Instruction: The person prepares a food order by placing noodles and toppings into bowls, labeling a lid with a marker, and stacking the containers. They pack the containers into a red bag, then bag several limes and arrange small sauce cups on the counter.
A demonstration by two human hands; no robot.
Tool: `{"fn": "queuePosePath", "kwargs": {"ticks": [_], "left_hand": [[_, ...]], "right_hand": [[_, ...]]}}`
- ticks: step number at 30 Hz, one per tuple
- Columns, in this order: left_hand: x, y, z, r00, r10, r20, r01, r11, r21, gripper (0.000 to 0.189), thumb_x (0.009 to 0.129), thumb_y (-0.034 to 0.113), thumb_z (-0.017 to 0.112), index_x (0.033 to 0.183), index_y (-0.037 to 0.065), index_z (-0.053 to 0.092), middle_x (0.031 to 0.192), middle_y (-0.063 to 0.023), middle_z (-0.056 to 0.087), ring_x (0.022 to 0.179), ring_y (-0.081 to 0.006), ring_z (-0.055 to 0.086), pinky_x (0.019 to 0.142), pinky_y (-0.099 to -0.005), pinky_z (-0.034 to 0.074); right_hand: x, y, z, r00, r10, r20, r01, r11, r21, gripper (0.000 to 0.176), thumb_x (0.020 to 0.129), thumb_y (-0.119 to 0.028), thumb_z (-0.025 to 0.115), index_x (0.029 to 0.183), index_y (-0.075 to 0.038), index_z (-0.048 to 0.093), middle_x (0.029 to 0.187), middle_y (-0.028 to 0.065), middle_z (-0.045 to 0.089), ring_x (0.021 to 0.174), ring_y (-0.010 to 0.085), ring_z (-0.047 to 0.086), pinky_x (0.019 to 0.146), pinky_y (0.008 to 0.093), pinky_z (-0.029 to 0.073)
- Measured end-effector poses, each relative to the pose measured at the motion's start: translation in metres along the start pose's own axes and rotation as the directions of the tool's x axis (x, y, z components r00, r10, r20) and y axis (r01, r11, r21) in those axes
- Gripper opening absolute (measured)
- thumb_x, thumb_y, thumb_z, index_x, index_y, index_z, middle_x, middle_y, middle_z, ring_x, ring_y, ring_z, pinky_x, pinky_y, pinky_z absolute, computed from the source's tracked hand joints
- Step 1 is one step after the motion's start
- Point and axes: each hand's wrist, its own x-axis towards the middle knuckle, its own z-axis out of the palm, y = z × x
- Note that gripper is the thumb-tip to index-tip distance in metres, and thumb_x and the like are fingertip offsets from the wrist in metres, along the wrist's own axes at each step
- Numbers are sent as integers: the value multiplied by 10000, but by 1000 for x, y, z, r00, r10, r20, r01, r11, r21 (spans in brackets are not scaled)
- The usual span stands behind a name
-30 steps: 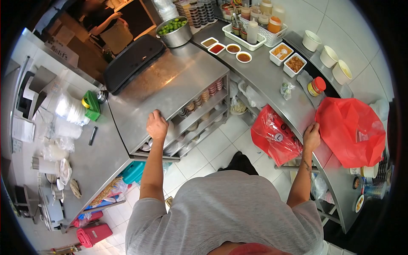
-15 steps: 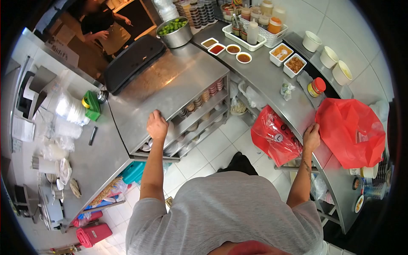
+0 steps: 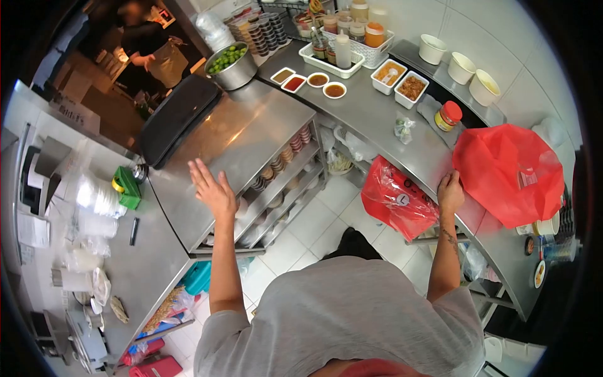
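My left hand (image 3: 213, 188) is open above the steel counter (image 3: 232, 151), its fingers spread and holding nothing. On the other side, my right hand (image 3: 450, 192) has its fingers curled at the edge of the right-hand steel worktop (image 3: 411, 160). Right beside its fingers stands a puffed-out red bag (image 3: 505, 169). A red packet in clear plastic wrap (image 3: 397, 200), marked with a round "L" label, hangs against the worktop's edge just left of my right wrist.
Sauce dishes (image 3: 318, 80) and two white food tubs (image 3: 411, 89) line the back worktop, near a red-lidded jar (image 3: 448, 115). A pot of limes (image 3: 232, 66) stands beside a black lid (image 3: 179, 119). Shelves of stacked cups (image 3: 286, 156) sit underneath. Behind, a person (image 3: 154, 53) stands.
My left hand has lifted from the counter's edge, opened from a curled shape and moved up and left. My right hand stays at the worktop edge. The whole view has shifted slightly.
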Motion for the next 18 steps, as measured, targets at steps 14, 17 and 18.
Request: {"fn": "queuePosePath", "kwargs": {"ticks": [14, 17, 18], "left_hand": [[-159, 98, 85, 213, 674, 707, -132, 737, -663, 247, 845, 172, 575, 1059, 55, 616, 1028, -136, 568, 958, -309, 579, 817, -449, 459], [-124, 105, 107, 288, 612, 737, -139, 788, -600, 237, 855, 169, 567, 1048, 43, 620, 991, -149, 586, 876, -348, 605, 766, -441, 493], [-112, 103, 120, 356, 622, 698, -105, 768, -631, 228, 854, 152, 559, 1039, 34, 621, 992, -176, 584, 833, -380, 601, 762, -446, 495]], "right_hand": [[1, 4, 6, 1000, -7, 2, 7, 1000, 10, 182, 915, -292, 475, 992, -134, 521, 764, 188, 647, 658, 418, 614, 574, 514, 471], [0, 2, 1, 997, -54, -48, 55, 998, 20, 137, 888, -233, 516, 931, -104, 530, 748, 167, 637, 656, 388, 615, 571, 490, 473], [1, 1, 0, 994, -83, -73, 85, 996, 28, 121, 875, -206, 534, 905, -89, 534, 741, 159, 632, 656, 375, 616, 569, 479, 474]]}}
